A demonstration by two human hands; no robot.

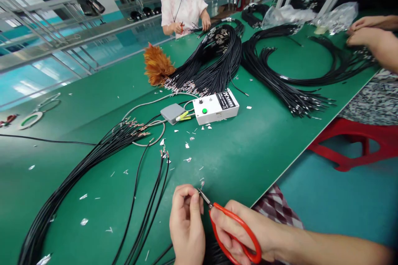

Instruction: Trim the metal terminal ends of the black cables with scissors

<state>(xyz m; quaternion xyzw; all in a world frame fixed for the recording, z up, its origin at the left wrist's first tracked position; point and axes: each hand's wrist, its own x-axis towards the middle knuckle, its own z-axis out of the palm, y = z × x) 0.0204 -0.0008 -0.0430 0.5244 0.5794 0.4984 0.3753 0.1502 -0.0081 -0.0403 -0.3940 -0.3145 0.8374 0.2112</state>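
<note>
At the bottom centre, my left hand (188, 223) is closed in a pinch on a cable end, mostly hidden by the fingers. Black cable (164, 253) emerges beside that hand's lower edge. My right hand (239, 230) grips red-handled scissors (253, 242), whose metal tips touch or almost touch the left fingertips. Just beyond the tips lies a small silvery scrap (202, 183). Several loose black cables (155, 190) with bare copper ends run along the table to the left. More dark cables (214, 252) show below my hands.
A white box with a green button (217, 109) stands mid-table near a grey pad (173, 113). Cable bundles (77, 165) lie left, with others (224, 58) farther back by an orange feather duster (158, 65). Co-workers' hands (370, 33) are at right. A red stool (351, 145) is beside the table.
</note>
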